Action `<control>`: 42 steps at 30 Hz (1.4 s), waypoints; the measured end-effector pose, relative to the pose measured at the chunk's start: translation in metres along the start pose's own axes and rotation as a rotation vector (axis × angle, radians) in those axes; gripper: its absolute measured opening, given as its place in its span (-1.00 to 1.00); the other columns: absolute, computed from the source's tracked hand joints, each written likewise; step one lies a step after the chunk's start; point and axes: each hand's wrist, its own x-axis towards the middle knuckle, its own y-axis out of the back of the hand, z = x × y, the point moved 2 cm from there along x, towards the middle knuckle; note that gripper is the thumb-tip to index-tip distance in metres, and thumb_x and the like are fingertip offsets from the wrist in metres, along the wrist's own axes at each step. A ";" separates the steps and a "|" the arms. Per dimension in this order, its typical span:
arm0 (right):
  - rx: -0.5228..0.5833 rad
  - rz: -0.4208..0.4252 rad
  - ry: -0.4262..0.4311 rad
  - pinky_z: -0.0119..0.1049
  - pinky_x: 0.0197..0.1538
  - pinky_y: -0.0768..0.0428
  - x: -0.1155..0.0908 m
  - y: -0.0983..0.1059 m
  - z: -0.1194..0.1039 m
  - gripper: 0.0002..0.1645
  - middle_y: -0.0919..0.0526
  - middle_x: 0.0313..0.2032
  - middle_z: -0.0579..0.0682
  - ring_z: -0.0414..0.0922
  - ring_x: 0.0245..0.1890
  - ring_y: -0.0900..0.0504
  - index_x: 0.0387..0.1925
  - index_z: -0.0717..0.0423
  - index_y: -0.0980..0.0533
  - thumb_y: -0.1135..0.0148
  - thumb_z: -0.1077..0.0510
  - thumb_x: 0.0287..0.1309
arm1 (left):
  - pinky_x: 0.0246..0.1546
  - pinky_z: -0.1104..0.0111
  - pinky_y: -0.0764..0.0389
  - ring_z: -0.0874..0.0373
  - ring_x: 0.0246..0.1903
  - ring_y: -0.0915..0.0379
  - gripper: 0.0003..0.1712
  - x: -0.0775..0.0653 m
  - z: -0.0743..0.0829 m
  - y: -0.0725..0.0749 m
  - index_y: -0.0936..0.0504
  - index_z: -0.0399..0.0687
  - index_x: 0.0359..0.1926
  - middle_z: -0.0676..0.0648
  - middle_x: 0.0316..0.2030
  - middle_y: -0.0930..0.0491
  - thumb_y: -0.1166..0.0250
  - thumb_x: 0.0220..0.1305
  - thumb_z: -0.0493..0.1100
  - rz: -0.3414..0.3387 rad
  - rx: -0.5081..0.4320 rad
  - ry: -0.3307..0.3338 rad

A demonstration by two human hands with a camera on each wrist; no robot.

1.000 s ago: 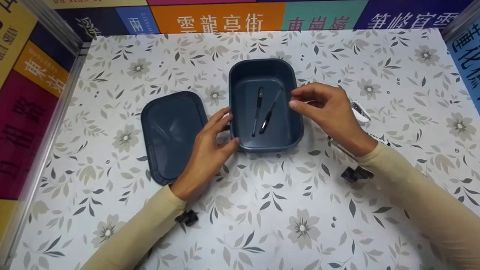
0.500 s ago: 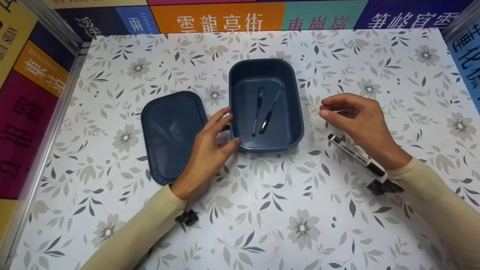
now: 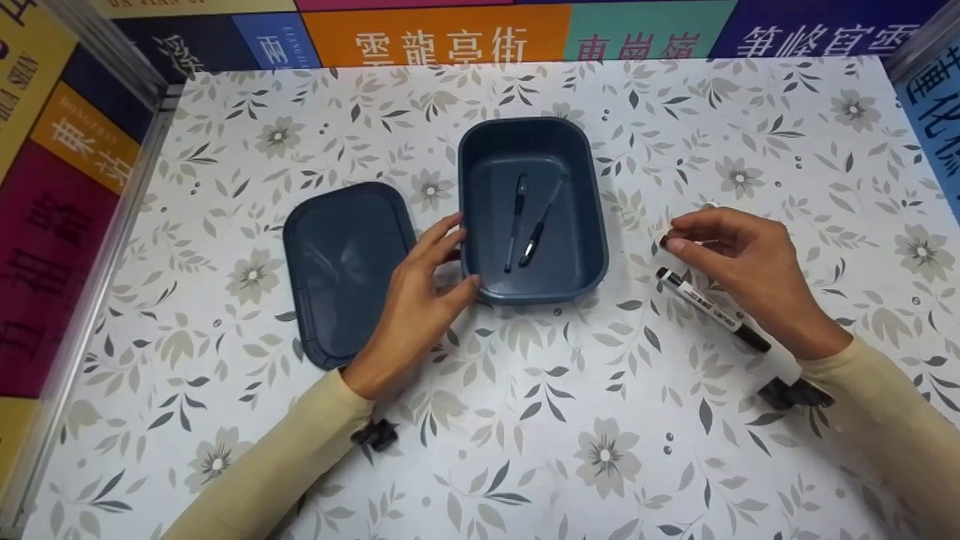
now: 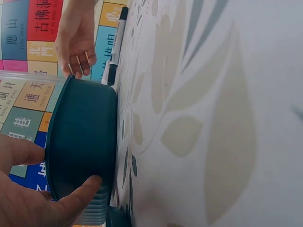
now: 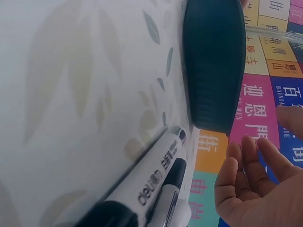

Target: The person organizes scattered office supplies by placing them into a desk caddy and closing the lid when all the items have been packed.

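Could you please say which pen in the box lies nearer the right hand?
The right pen, dark grip at its near end; the left pen, grip at the far end, lies farther away.

Two pens [image 3: 519, 202] inside the blue box [image 3: 529, 140]

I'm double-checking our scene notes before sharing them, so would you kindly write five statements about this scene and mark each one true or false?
1. Two slim clear-and-black pens lie inside the dark blue rectangular plastic box. True.
2. The flat dark blue plastic lid covers the box. False: it lies on the white floral-patterned tabletop, to the person's left of the box.
3. The person's left hand touches the box. True.
4. The person's right hand grips the white cylindrical marker with black ends. False: the marker lies on the tabletop.
5. The right wrist view shows a black-capped, pale-barrelled pen beside that marker. True.
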 end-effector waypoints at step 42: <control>-0.215 -0.076 -0.103 -0.60 -0.10 -0.69 -0.039 0.025 0.042 -0.51 -0.84 -0.07 -0.12 -0.35 -0.16 -0.78 0.23 0.32 -0.69 -0.58 0.25 0.32 | 0.24 0.00 -0.70 -0.11 0.26 -0.64 -0.31 0.000 0.001 0.001 -0.49 -0.45 0.50 -0.15 0.62 -0.37 -0.38 0.39 -0.41 -0.004 0.033 -0.006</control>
